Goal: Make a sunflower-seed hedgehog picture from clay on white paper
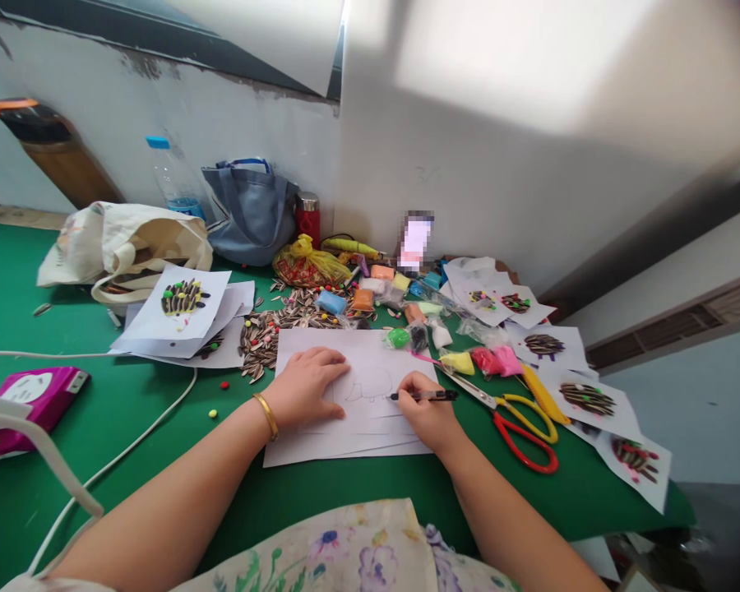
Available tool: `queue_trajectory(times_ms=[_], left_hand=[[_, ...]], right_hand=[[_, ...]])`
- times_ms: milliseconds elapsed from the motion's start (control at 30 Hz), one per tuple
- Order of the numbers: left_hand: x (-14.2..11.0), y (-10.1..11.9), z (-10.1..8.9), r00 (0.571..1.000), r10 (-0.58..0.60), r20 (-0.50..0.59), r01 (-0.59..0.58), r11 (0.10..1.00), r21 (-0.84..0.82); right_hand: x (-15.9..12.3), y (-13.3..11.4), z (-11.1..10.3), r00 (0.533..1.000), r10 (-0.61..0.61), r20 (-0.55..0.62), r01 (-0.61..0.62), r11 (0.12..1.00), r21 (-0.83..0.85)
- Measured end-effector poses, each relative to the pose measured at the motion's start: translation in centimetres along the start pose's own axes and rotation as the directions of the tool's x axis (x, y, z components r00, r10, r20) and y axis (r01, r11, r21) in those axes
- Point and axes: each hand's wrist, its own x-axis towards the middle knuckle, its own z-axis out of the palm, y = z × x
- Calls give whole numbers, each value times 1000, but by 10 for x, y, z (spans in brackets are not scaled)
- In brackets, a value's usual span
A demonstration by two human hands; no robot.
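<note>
A sheet of white paper point(321, 440) lies in front of me on top of other sheets. Thin lines on it form a rounded animal outline point(370, 385) with short legs. My left hand point(312, 386) rests flat on the sheet's left side, fingers apart, a gold bangle point(266, 416) at the wrist. In my right hand point(424, 409) is a black pen point(435, 395), pinched between the fingers, its tip at the right side of the outline. Just right of that hand lie scissors point(493, 403) with one yellow and one red handle loop, blades pointing up-left.
Sunflower seeds point(265, 337) and packets of coloured clay point(363, 300) spread behind the paper. Finished seed pictures lie left point(185, 308) and right point(585, 399). Bags point(250, 214), a bottle point(176, 181) and a phone point(415, 242) line the wall. A white cable point(141, 432) crosses the green table point(222, 501).
</note>
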Motion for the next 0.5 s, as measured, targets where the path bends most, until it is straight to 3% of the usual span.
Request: queue_trajectory(times_ms=[167, 300, 500], left_hand=[[0, 0, -1, 1000, 0, -2, 0, 1000, -6], [-1, 2, -1, 1000, 2, -9, -2, 1000, -7], [-1, 2, -1, 1000, -2, -20, 2, 1000, -4]], right_hand=[[1, 2, -1, 999, 9, -41, -5, 996, 93], [3, -2, -1, 993, -53, -101, 72, 979, 189], [0, -12, 12, 995, -100, 7, 96, 971, 220]])
